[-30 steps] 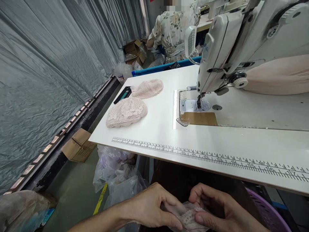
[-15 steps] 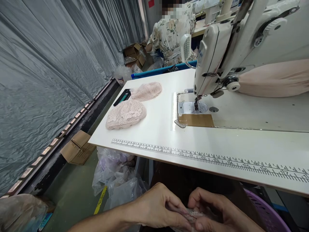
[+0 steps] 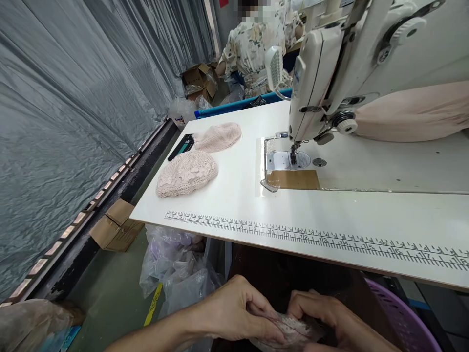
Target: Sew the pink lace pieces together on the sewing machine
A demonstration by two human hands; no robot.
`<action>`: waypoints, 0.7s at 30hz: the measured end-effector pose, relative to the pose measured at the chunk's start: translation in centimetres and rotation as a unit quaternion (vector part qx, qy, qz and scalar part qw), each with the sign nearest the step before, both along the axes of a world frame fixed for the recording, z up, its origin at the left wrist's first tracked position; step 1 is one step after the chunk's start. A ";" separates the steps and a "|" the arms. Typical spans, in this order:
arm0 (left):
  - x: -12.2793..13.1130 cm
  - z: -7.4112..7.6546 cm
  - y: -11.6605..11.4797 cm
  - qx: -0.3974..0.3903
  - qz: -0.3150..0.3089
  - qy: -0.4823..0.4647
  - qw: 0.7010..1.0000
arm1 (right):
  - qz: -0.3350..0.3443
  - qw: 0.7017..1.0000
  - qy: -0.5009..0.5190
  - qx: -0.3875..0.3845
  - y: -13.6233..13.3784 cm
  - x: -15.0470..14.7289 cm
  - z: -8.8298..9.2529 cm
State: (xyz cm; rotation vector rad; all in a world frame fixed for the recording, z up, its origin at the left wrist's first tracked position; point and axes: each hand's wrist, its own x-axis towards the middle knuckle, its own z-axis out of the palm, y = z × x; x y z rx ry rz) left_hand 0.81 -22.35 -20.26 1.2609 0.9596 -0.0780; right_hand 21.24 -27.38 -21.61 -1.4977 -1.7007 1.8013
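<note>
Below the table's front edge, my left hand (image 3: 244, 313) pinches a piece of pale pink lace fabric (image 3: 291, 331). My right hand (image 3: 326, 313) grips the other side of the same fabric, with part of its fingers cut off by the lower picture edge. On the white table (image 3: 234, 195), two lace pieces lie at the left: a rounded lace cup (image 3: 187, 173) in front and a second lace piece (image 3: 220, 137) behind it. The sewing machine (image 3: 315, 83) stands at the right, its presser foot (image 3: 293, 155) above the needle plate with no fabric under it.
A black phone-like object (image 3: 181, 146) lies beside the lace pieces. Pink cloth (image 3: 414, 115) sits behind the machine arm. Under the table are plastic bags (image 3: 183, 264) and a purple basket (image 3: 403, 318). A cardboard box (image 3: 115, 225) stands left; a person (image 3: 252, 49) sits beyond.
More of the lace fabric shows between my hands now, as my right hand has shifted and its fingers have risen slightly. The whole view has moved a little.
</note>
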 end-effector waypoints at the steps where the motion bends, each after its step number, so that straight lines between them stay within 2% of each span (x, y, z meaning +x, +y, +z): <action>1: 0.0 0.0 0.0 -0.001 0.003 -0.002 1.000 | 0.005 1.000 -0.004 0.003 0.0 0.0 0.0; 10: 0.2 0.7 0.2 0.001 0.008 -0.011 1.000 | -0.011 0.999 0.022 0.036 -0.4 -0.3 -0.9; 15: 0.4 0.9 0.1 0.005 0.003 -0.017 1.000 | -0.019 0.999 0.045 0.012 -0.3 -0.1 -0.7; 21: 0.4 0.4 0.0 -0.001 -0.006 -0.009 1.000 | -0.035 0.998 0.054 -0.010 -0.2 -0.3 -0.6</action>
